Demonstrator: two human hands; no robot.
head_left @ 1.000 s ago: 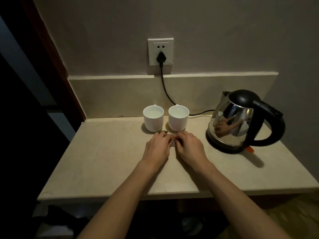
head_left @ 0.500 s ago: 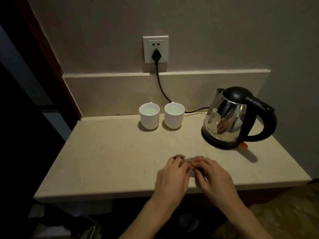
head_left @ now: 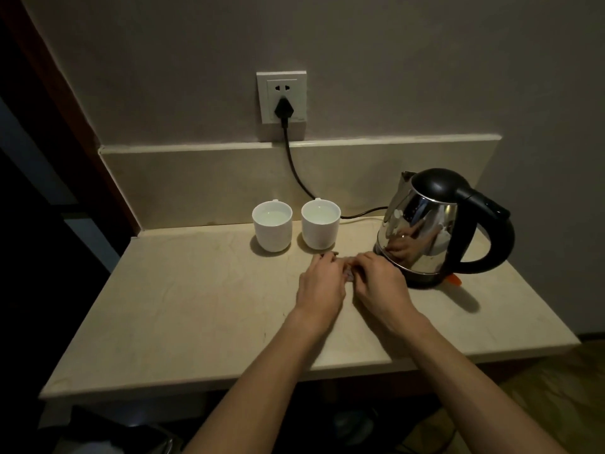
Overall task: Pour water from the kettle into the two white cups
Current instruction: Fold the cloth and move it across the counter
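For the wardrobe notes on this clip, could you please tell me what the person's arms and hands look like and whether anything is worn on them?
Both forearms are bare right up to the bottom edge of the picture: no sleeve, cuff, watch or bracelet shows. The left hand and right hand wear no gloves. I see no ring directly, though the fingers are too dim and bunched together to be sure.

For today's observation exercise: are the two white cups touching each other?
Apart. The head view shows a strip of counter and wall between the left cup and the right cup.
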